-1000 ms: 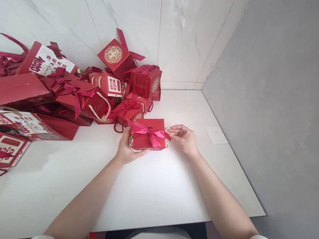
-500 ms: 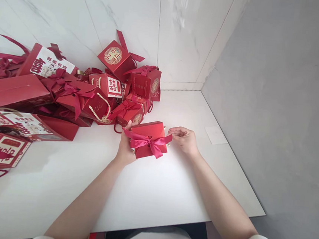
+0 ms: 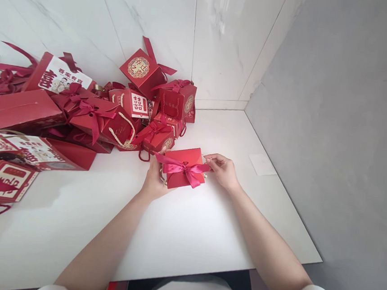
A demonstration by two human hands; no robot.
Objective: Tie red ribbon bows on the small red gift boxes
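The red box (image 3: 179, 156) is mid-frame, apparently closed with its bow (image 3: 191, 169) tied, anything left to do unclear, the left hand (image 3: 153, 182) clasping its side, the right hand (image 3: 224, 171) bunched at the bow's tip, pinching uncertain, and other boxes (image 3: 104, 121) piled upper left.
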